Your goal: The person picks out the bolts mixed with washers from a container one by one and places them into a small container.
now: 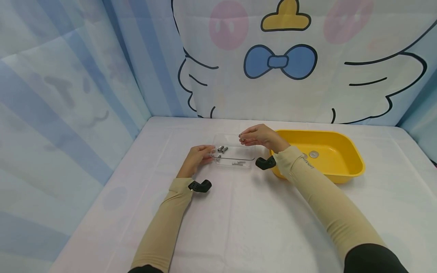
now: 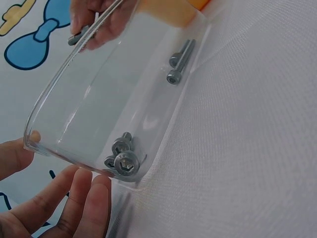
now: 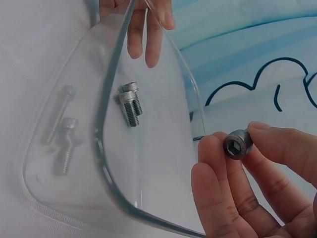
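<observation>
A clear plastic box (image 1: pixel 235 159) stands on the table with several silver socket-head bolts (image 2: pixel 125 162) inside, some by its left end and others along the near side. My left hand (image 1: pixel 198 157) grips that left end, thumb at the rim and fingers against the outer wall. Above the box's far right part, my right hand (image 1: pixel 261 137) pinches one short hex socket bolt (image 3: pixel 237 145) between thumb and fingers. Its hollow head faces the camera in the right wrist view.
Just right of the box is a yellow basin (image 1: pixel 356 167), partly behind the right forearm, with round silver discs (image 1: pixel 313 154) in it. A white cloth (image 1: pixel 211 227) covers the table. A printed curtain (image 1: pixel 280 94) hangs behind the far edge.
</observation>
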The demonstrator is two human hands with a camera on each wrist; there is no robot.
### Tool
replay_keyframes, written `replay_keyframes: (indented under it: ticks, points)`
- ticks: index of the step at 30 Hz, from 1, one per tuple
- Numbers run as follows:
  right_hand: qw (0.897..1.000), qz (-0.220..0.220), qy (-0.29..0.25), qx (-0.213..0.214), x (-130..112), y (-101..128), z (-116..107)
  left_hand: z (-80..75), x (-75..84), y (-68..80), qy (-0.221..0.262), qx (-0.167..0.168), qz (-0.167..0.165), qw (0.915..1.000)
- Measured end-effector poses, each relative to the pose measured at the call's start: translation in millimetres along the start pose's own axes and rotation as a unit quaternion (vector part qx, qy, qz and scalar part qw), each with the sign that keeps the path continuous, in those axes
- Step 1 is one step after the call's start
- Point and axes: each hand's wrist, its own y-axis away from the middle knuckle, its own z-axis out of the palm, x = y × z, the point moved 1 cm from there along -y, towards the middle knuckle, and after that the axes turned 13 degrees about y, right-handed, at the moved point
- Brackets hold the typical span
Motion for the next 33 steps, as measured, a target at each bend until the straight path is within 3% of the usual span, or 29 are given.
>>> replay_keyframes:
  ticks: [33]
  points:
    - [0.998, 0.024, 0.038, 0.037, -4.0, 1.6, 4.2, 0.4, -1.2, -2.0, 0.008, -0.003, -0.002, 1.0]
